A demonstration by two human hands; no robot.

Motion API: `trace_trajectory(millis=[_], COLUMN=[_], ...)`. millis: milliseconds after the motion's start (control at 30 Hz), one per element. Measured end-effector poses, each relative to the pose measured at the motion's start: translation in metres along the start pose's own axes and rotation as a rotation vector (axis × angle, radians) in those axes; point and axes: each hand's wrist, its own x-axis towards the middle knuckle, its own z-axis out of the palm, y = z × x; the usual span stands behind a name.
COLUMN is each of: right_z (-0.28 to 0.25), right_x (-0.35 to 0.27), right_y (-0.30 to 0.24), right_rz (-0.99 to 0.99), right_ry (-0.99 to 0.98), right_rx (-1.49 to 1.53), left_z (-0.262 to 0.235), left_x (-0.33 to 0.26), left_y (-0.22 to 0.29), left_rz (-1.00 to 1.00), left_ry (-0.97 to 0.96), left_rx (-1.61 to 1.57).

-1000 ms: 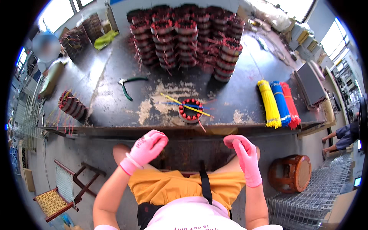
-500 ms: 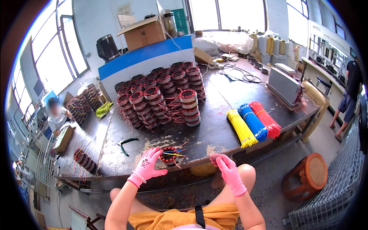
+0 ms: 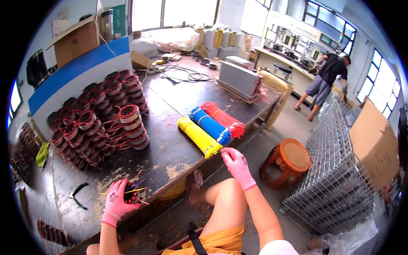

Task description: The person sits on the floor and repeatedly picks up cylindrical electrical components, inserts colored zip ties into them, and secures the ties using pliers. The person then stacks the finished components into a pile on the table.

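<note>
My left hand (image 3: 115, 200), in a pink glove, is curled round the side of a small motor stator (image 3: 132, 196) with red windings at the table's near edge. Yellow and blue wires stick out of the stator past my fingers. My right hand (image 3: 236, 165), also gloved in pink, has its fingertips pinched beside the near end of a yellow wire bundle (image 3: 199, 137). Whether a wire is between those fingertips is too small to make out. A blue wire bundle (image 3: 210, 125) and a red one (image 3: 222, 120) lie alongside the yellow.
Stacked stators (image 3: 132, 126) fill the table's left half. Black-handled pliers (image 3: 77, 195) lie left of my left hand. A grey metal block (image 3: 239, 80) stands at the far right. Beyond the table are a wooden stool (image 3: 287, 161), a wire cage (image 3: 327, 170) and a person (image 3: 329, 78).
The view has swung right. My right hand has moved forward from the table's near edge to the yellow bundle's end. My left hand has stayed at the stator.
</note>
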Motion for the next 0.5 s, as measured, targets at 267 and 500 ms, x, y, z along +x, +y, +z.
trace_trajectory(millis=[267, 500], right_z=[-0.059, -0.046], right_x=[0.131, 0.211], right_y=[0.031, 0.019], right_rz=[-0.189, 0.172], right_ry=[0.445, -0.06], right_rx=[-0.953, -1.241], left_z=[0.008, 0.006], left_x=[-0.003, -0.002], left_y=[-0.003, 0.0], left_rz=[-0.004, -0.089], left_ry=[-0.004, -0.012], left_rx=[0.028, 0.007])
